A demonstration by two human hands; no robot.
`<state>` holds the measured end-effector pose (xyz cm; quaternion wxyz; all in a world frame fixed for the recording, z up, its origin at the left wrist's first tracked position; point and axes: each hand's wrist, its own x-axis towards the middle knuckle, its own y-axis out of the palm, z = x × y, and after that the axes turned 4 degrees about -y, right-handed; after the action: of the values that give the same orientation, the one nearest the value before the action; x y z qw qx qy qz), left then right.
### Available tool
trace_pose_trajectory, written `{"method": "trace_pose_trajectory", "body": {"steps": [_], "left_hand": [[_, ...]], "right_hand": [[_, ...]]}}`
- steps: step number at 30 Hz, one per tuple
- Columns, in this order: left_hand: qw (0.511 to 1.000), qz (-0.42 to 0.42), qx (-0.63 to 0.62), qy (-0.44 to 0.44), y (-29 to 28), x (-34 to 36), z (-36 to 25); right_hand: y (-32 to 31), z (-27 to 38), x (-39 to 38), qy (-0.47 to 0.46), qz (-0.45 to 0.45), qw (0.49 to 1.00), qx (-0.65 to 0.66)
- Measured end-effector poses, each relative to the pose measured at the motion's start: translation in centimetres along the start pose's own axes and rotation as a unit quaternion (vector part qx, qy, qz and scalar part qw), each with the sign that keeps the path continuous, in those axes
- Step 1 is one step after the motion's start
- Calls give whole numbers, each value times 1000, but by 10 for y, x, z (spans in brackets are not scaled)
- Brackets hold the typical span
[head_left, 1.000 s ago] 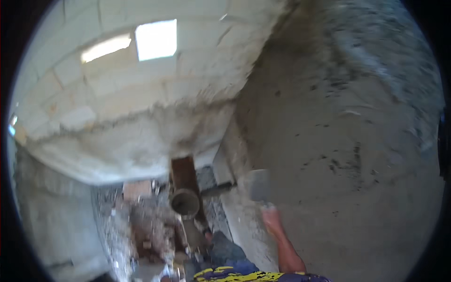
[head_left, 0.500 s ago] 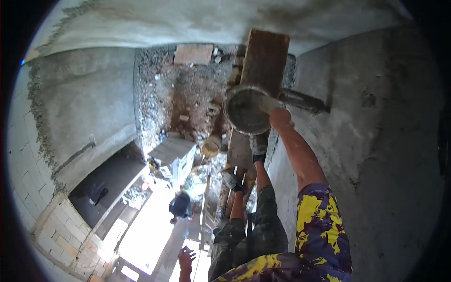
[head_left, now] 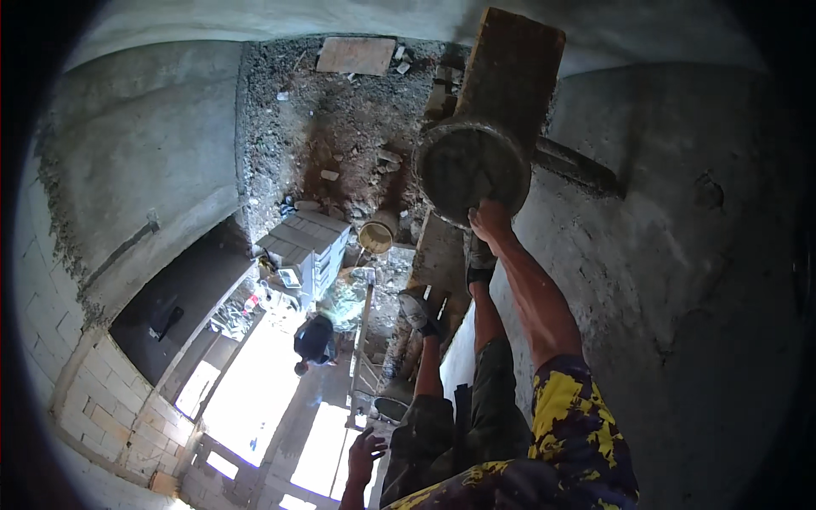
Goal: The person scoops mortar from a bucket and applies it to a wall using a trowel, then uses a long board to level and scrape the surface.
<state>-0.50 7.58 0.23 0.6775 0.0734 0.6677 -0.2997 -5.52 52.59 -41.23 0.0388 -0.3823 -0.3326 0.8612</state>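
A round bucket (head_left: 431, 197) of wet grey mortar (head_left: 463, 166) stands on the walkway planks in front of my feet. My right hand (head_left: 491, 223) is at its near rim, with the fingers closed. Whatever they grip is hidden behind the hand and against the dark mortar. Low in the picture, my left hand (head_left: 365, 452) hangs in the air left of my legs, its fingers apart and nothing in it.
My shoes (head_left: 416, 313) rest on narrow raised planks (head_left: 438, 259). A wide board (head_left: 514, 72) lies beyond the bucket, beside a rough plastered wall (head_left: 646, 280). Far below are rubble ground (head_left: 314, 140), a tan bucket (head_left: 376, 234), stacked grey blocks (head_left: 306, 242) and another person (head_left: 314, 340).
My right hand has drawn back from over the mortar to the bucket's near rim. A pale flat shape seen at that hand before no longer shows. My left hand has shifted slightly right.
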Motion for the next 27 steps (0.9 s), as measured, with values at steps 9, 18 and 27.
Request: {"method": "trace_pose_trajectory", "body": {"steps": [9, 18, 27], "left_hand": [[995, -80, -8, 58, -54, -8, 12], [989, 5, 7, 148, -12, -37, -47], [955, 35, 72, 286, -26, -67, -188]], "right_hand": [[-7, -2, -64, -11, -124, 979, 160], [-160, 38, -168, 144, -181, 967, 108], [-392, 323, -371, -279, -115, 951, 70]]}}
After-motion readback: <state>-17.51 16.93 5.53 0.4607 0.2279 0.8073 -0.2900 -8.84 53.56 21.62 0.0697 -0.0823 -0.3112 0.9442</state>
